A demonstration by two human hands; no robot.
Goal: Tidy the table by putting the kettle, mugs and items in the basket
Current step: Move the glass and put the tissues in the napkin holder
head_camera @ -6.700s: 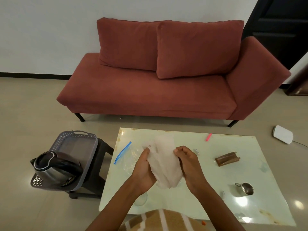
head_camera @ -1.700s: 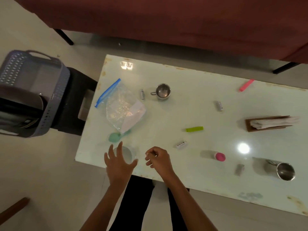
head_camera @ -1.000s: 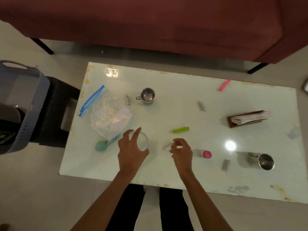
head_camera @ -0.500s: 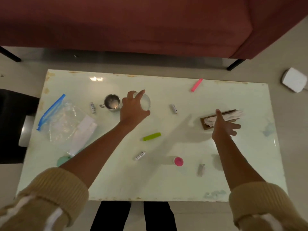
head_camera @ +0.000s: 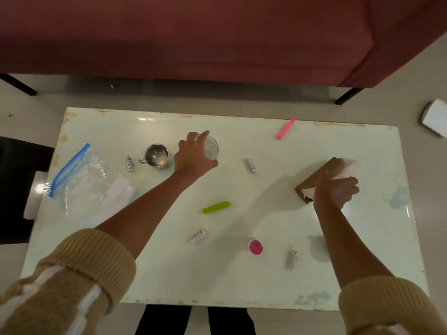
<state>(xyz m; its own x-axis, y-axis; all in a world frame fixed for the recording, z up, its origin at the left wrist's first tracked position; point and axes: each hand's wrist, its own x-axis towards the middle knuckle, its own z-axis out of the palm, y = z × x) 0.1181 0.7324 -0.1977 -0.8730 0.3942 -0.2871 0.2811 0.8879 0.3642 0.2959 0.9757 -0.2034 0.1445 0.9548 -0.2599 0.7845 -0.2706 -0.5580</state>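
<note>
Left hand [head_camera: 193, 155]: reached far across the table [head_camera: 242, 286], fingers curled round a glass [head_camera: 211, 148] from its left side, thumb on the near rim.
Glass: clear and upright at the back middle of the table, in the left hand's grip; whether its base touched the top cannot be told.
Mug [head_camera: 157, 156]: steel, upright, just left of the left hand and apart from it, handle pointing left.
Right hand [head_camera: 336, 192]: on the right side of the table, fingers curled down over the near end of the holder [head_camera: 316, 177], gripping it together with the napkins [head_camera: 348, 168].
Holder: brown, lying aslant, its far end sticking out past the knuckles; white napkins poked out to the right of it.
Between the hands: a battery [head_camera: 251, 165] lay near the glass, well apart from the holder.
Other batteries: one just left of the mug's handle, one at the middle front, one under the right forearm's line near the front.
Green stick [head_camera: 216, 207]: mid-table, beside the left forearm.
Pink stick [head_camera: 286, 128]: near the back edge.
Pink-capped tube [head_camera: 255, 247]: toward the front, between the two forearms.
Bag [head_camera: 82, 182]: clear zip bag with a blue seal, at the left end, white paper inside.
Sofa [head_camera: 217, 37]: red, behind the table.
</note>
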